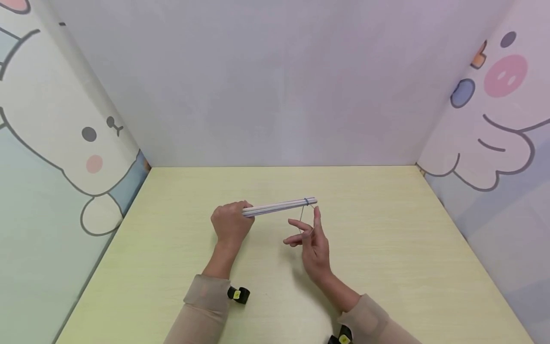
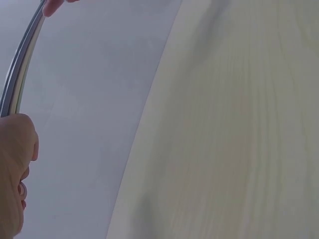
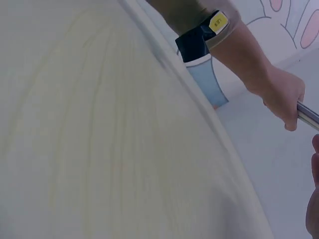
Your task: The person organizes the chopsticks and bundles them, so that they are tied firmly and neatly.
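My left hand [image 1: 232, 222] grips one end of a bundle of long, thin sticks [image 1: 277, 207], which point right and slightly up above the table. The sticks look whitish with bluish-grey among them. Around their far end is a thin, dark rubber band [image 1: 307, 201], part of it pulled down in a stretched loop. My right hand [image 1: 317, 251] is below that end with fingers spread, the loop stretched across them and the index fingertip close to the stick ends. In the left wrist view, the bundle [image 2: 22, 64] rises from my left fist [image 2: 15, 169] toward the right fingertips.
A pale yellow wooden table [image 1: 386, 248] lies beneath both hands. Behind it stands a plain grey wall [image 1: 275, 86], with cartoon-printed panels [image 1: 47, 119] at both sides. Black wrist devices [image 1: 238, 295] with yellow labels sit at the beige sleeves [image 1: 202, 310].
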